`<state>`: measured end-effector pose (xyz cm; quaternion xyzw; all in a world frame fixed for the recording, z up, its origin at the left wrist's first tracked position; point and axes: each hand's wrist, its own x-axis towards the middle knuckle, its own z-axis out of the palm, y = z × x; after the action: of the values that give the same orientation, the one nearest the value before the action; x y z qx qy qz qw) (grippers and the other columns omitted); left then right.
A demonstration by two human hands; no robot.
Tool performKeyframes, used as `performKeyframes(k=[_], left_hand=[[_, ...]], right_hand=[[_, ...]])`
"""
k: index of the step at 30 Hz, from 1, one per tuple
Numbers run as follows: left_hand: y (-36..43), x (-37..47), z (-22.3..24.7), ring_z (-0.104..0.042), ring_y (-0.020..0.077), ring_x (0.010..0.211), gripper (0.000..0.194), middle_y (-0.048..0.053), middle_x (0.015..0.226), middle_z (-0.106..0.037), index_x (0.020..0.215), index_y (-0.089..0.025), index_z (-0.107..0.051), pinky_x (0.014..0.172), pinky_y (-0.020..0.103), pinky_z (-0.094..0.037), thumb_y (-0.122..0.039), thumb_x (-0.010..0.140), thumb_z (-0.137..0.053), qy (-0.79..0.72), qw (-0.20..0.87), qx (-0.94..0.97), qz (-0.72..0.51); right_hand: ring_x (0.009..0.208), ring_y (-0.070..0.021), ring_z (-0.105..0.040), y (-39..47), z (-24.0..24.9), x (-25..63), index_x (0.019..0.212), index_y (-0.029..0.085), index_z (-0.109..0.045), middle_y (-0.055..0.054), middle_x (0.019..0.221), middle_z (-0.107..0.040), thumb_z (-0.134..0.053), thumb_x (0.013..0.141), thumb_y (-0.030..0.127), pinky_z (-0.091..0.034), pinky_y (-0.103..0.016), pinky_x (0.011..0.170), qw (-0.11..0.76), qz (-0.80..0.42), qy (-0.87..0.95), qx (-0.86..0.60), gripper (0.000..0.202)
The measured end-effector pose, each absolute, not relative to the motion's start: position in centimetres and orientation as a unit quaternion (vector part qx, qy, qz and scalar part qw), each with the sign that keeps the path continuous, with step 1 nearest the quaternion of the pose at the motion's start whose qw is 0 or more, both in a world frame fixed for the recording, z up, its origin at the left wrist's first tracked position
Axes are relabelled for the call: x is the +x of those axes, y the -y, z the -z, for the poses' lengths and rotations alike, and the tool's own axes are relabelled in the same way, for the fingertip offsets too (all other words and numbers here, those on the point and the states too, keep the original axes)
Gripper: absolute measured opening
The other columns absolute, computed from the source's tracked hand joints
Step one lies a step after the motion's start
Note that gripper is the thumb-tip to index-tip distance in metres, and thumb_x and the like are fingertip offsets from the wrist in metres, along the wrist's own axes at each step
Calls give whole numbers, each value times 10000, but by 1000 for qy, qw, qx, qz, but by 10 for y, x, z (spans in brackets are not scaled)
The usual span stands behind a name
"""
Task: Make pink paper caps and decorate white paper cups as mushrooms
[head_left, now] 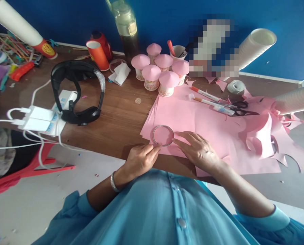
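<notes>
A thin metal bangle [163,126] lies flat near the left front corner of a stack of pink paper sheets [208,136]. My left hand [143,158] is closed, with thumb and fingertips pinching at the bangle's lower edge. From the right, my right hand [198,149] reaches over the paper with its fingers stretched out, fingertips touching the bangle's right edge. Behind the paper stand several paper cups topped with pink cones [169,80]. Markers [205,93] and black-handled scissors [241,108] rest on the sheets.
Pink offcuts [263,136] spread at the right, near a roll of tape [236,87]. A black head strap [77,92] and a power strip [62,112] with white cables occupy the left. Towards the wall are a bottle [128,30], a red cup [97,56] and stacked white cups [259,47].
</notes>
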<state>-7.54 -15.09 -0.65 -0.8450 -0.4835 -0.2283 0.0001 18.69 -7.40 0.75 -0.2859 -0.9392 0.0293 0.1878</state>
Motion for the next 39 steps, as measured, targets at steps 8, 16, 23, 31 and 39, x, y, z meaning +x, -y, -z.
performKeyframes(k=[8,16,23,31,39], left_hand=[[146,-76,4,-695,142,640,236,15,764,-717,1157,-159,-724,610,279,-551,-106,971,-588,483,-15,-839,250],[116,-94,-22,-681,136,649,210,6,766,-724,1154,-171,-737,617,267,-533,-171,983,-616,475,-29,-844,248],[31,-114,-36,-680,134,750,236,72,1033,-734,1154,-174,-748,682,272,-559,-255,996,-592,464,-98,-846,244],[21,-101,-24,-584,307,1257,732,121,1339,-631,1382,-229,-632,1134,495,-471,-448,736,-897,345,-237,-899,127],[32,-109,-18,-587,314,1248,823,124,1345,-635,1427,-242,-594,1147,508,-463,-386,692,-935,336,-229,-906,117]], right_hand=[[1124,-268,-693,73,-9,187,1256,189,-689,-149,1272,-716,-588,966,72,-621,-406,889,191,-27,941,-278,329],[1132,-261,-690,72,-9,192,1340,195,-636,-136,1251,-726,-563,990,91,-615,-392,865,187,-22,940,-285,372],[1147,-291,-679,53,-28,209,1276,196,-670,-146,1279,-719,-578,1011,189,-616,-439,872,188,-6,928,-323,281],[1155,-287,-654,25,-9,213,1260,227,-679,-143,1288,-700,-568,1026,255,-607,-422,804,195,-69,907,-368,261],[1183,-277,-636,26,14,208,1241,233,-698,-125,1292,-710,-539,1027,230,-556,-452,976,222,-72,898,-373,267]])
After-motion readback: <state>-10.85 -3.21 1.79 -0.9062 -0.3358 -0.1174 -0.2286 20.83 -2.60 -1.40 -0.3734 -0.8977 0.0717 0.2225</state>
